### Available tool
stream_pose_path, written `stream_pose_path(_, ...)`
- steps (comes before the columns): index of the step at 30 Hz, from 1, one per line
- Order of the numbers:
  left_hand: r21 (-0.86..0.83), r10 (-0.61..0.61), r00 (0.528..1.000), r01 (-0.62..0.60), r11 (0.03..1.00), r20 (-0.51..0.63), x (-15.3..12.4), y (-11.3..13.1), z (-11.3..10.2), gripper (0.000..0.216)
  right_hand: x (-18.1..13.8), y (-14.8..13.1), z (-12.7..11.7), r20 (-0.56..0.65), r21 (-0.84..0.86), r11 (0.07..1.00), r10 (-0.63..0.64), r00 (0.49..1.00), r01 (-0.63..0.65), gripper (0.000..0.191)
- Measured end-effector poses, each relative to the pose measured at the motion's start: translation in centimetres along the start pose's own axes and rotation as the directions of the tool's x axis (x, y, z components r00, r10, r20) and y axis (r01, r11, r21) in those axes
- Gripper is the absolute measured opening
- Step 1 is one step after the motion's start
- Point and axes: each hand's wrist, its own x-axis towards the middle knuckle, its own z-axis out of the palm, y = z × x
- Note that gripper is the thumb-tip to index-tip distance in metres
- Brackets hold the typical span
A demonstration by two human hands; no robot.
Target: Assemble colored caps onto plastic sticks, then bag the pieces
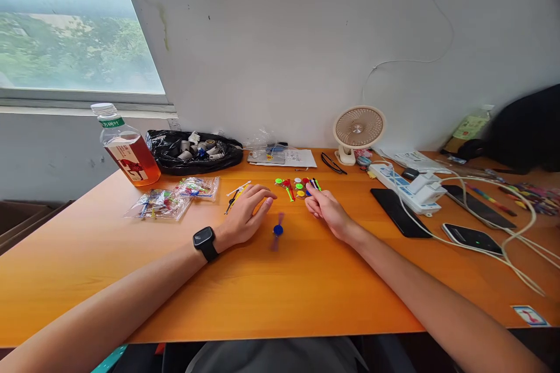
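Observation:
My left hand (247, 213) rests on the orange table (280, 291) with its fingers stretched forward and holds nothing; a black watch sits on its wrist. My right hand (326, 210) lies to the right, fingers curled and pinched near a heap of small coloured plastic pieces (297, 185); whether it holds one is hidden. Between the two hands a small blue spinning top (277, 231) stands on the table, blurred by its spin.
A tea bottle (126, 148), a black bag of small parts (195, 150) and two clear packets (175, 197) lie at the left. A small fan (357, 130), glasses (332, 163), a power strip (409, 185), phones (400, 213) and cables fill the right side.

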Motion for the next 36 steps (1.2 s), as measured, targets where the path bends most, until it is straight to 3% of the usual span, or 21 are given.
stream_pose_path(3,-0.003,0.007,1.0,-0.007,1.0,0.023,0.0,0.0,0.0,0.032,0.5,0.9,-0.2,-0.051,-0.082,0.996,-0.026,0.998,0.022,0.074)
stream_pose_path(6,-0.014,0.018,1.0,-0.018,1.0,0.025,0.0,0.1,-0.1,0.033,1.1,2.2,-0.1,-0.036,-0.236,0.969,-0.091,0.995,0.08,0.055)
stream_pose_path(10,-0.036,0.01,0.999,-0.009,0.999,0.037,0.0,0.0,0.0,0.035,1.0,3.2,-0.1,0.006,-0.507,0.844,-0.196,0.981,0.172,0.028)
stream_pose_path(14,-0.118,-0.066,0.993,0.077,0.99,0.101,-0.1,-1.1,0.6,0.029,0.4,3.0,-0.1,0.061,-0.676,0.714,-0.194,0.979,0.183,0.033)
stream_pose_path(18,-0.112,-0.06,0.987,0.077,0.991,0.151,-0.1,-2.6,1.1,0.034,0.2,2.5,-0.1,0.106,-0.684,0.682,-0.257,0.96,0.258,0.026)
stream_pose_path(21,-0.06,-0.032,0.982,0.044,0.997,0.185,-0.1,-3.5,0.9,0.045,0.1,2.2,0.0,0.089,-0.682,0.694,-0.234,0.968,0.23,0.017)
stream_pose_path(25,-0.009,-0.027,0.976,0.029,1.0,0.218,-0.2,-4.1,0.7,0.048,0.1,2.0,-0.1,0.061,-0.682,0.71,-0.189,0.98,0.179,0.016)
stream_pose_path(29,0.022,-0.011,0.973,0.007,1.0,0.232,-0.2,-4.3,0.7,0.049,0.0,1.9,-0.2,0.102,-0.717,0.671,-0.17,0.98,0.191,0.034)
stream_pose_path(36,0.034,-0.007,0.975,-0.001,0.999,0.223,-0.3,-4.2,0.8,0.046,0.0,1.6,0.1,0.093,-0.738,0.652,-0.157,0.983,0.174,0.02)
